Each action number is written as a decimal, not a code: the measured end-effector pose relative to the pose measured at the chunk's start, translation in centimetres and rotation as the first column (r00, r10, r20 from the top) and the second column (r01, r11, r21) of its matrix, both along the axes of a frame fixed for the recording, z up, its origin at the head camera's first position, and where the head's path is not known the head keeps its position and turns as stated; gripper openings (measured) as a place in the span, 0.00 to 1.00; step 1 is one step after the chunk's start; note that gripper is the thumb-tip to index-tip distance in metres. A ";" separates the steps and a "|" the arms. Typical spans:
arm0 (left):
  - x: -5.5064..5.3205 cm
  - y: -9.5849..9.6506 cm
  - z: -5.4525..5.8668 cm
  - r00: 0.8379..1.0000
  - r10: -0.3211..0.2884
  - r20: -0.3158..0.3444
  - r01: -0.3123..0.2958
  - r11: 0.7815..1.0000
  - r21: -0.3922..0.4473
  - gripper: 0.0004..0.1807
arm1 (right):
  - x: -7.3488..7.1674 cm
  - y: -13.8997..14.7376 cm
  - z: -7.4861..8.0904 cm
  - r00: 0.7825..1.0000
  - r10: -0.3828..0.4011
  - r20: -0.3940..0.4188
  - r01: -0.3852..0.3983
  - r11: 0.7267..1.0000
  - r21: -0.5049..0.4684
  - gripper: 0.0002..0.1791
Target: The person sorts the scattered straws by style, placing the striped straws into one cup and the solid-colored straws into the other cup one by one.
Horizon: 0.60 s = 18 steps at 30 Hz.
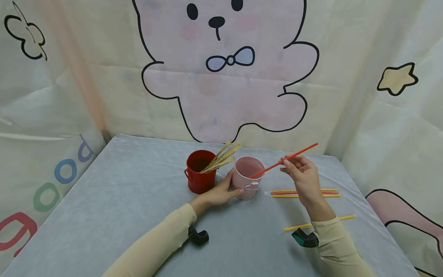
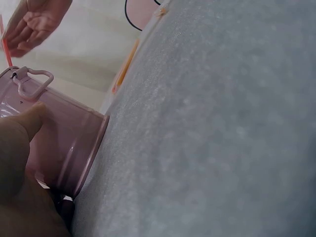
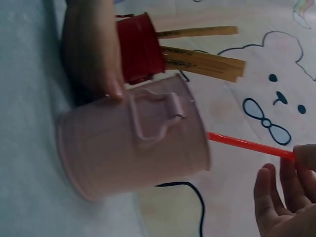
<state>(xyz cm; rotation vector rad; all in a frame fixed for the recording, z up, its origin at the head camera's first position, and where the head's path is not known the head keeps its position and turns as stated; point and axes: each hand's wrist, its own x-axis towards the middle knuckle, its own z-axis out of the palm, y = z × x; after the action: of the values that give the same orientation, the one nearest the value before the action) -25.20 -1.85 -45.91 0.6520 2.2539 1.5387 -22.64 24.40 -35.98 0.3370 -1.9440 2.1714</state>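
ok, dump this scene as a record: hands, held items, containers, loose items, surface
left_hand: left hand grips pink bucket by its side
right_hand: right hand pinches red stick, lower end at the pink bucket's mouth
other_container: red bucket, left of the pink one
red_bucket_contents: several tan strips, leaning out toward the right
loose_group: yellow and red sticks, right of pink bucket, partly hidden by the right hand
loose_single: yellow stick, nearer the person
surface: grey-blue cloth
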 end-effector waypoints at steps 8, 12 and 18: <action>0.0 0.0 0.0 1.000 0.004 -0.012 -0.004 1.000 0.017 0.49 | -1.4 1.5 -0.9 0.989 0.120 0.082 -0.139 0.948 0.286 0.12; 0.0 0.0 -0.1 1.000 0.000 -0.012 0.000 1.000 0.014 0.49 | -2.1 3.9 -1.0 0.991 0.100 0.083 -0.123 0.932 0.341 0.10; 0.0 0.0 -0.1 1.000 0.003 -0.013 -0.002 1.000 0.005 0.49 | -3.0 6.8 -2.1 0.988 0.046 0.148 -0.125 0.805 0.580 0.22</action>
<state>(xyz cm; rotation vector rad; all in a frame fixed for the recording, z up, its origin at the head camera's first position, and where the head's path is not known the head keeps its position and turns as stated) -25.17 -1.83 -46.01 0.6627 2.2615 1.5467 -25.65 31.20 -38.13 0.3899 -2.7022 1.6026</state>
